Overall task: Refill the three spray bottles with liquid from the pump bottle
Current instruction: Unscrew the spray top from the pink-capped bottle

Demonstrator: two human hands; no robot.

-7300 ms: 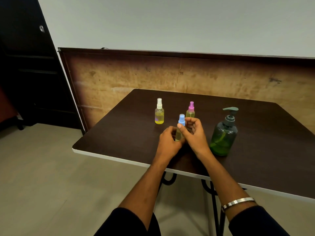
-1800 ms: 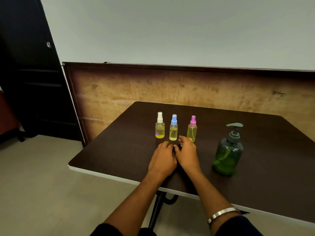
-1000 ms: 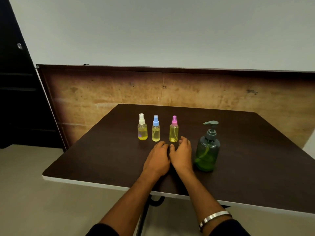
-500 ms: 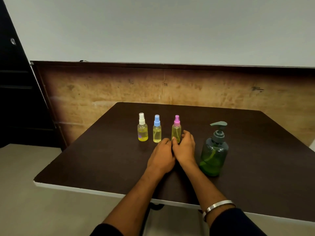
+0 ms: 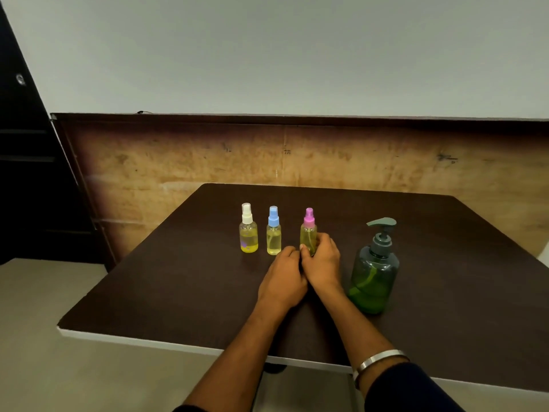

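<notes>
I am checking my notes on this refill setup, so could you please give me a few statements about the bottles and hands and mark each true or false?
1. The three spray bottles stand upright in a row: white-capped bottle, blue-capped bottle, pink-capped bottle. True.
2. The pump bottle lies on its side. False: it stands upright, right of the row.
3. The right hand has its fingers round the pink-capped bottle. True.
4. The left hand holds the white-capped bottle. False: it sits near the pink-capped bottle's base, beside the right hand.
5. The blue cap is off. False: all three caps are on.
</notes>
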